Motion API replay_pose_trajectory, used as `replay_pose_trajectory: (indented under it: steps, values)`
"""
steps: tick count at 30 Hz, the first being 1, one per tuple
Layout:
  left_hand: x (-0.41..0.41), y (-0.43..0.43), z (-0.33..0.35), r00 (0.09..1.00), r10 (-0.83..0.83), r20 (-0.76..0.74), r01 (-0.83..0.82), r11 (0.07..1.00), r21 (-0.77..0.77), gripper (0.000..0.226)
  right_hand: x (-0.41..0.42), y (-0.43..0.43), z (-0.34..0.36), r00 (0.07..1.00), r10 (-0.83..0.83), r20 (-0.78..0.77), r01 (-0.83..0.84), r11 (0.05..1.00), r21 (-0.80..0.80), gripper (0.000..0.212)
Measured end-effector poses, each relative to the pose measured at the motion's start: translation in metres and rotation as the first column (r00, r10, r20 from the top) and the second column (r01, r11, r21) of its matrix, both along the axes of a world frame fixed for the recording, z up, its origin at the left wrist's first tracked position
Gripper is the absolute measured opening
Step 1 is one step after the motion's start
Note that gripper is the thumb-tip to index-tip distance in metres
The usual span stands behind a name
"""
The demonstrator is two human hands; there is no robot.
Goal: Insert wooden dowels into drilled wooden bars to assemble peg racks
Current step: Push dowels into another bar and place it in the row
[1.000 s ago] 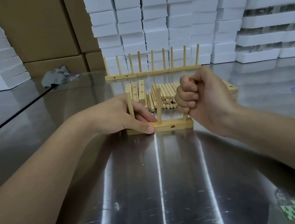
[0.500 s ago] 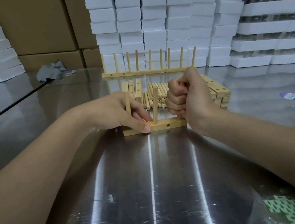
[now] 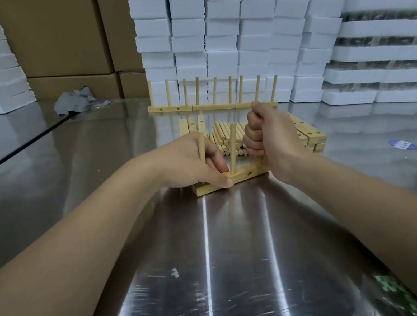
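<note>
Pressing down, the right hand (image 3: 270, 135) keeps its fist wrapped round a pale round wooden dowel (image 3: 262, 160) at the right end of the short drilled pale wooden bar (image 3: 246, 174) on the shiny steel table (image 3: 229, 237). The left hand (image 3: 191, 163) pinches the bar, which has swung slightly askew. The third peg is probably seating.

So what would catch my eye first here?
Two hands meet mid-way along a shiny steel table. The left hand holds a wooden bar with two dowels standing in it, and the right hand grips a third dowel at its right end. Behind stand finished peg racks and a wall of white foam blocks.
</note>
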State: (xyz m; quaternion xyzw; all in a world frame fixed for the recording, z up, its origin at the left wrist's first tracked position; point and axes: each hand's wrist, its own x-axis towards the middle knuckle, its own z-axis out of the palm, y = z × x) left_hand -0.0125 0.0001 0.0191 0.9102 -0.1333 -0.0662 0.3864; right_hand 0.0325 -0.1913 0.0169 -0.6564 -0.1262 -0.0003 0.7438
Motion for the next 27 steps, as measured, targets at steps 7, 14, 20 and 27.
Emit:
replay_pose_trajectory:
  steps: [7,14,20,27]
  values:
    - [0.003,-0.012,-0.009,0.994,0.078,0.073,-0.079,0.997,0.001,0.020,-0.001,0.004,0.003,0.966,-0.222,0.136,0.236,0.967,-0.097,0.042]
    - [0.001,-0.015,-0.008,0.995,0.086,0.057,-0.086,0.996,-0.003,0.019,0.004,0.006,0.005,0.975,-0.206,0.077,0.215,0.968,-0.127,0.051]
    - [-0.001,-0.017,-0.008,0.993,0.098,0.063,-0.098,0.995,0.001,0.023,0.011,0.003,0.002,0.982,-0.128,0.141,0.148,0.979,-0.142,0.055]
    - [-0.004,-0.021,-0.007,0.993,0.104,0.060,-0.104,0.995,0.004,0.025,0.015,0.002,-0.001,0.977,-0.086,0.196,0.123,0.975,-0.187,0.050]
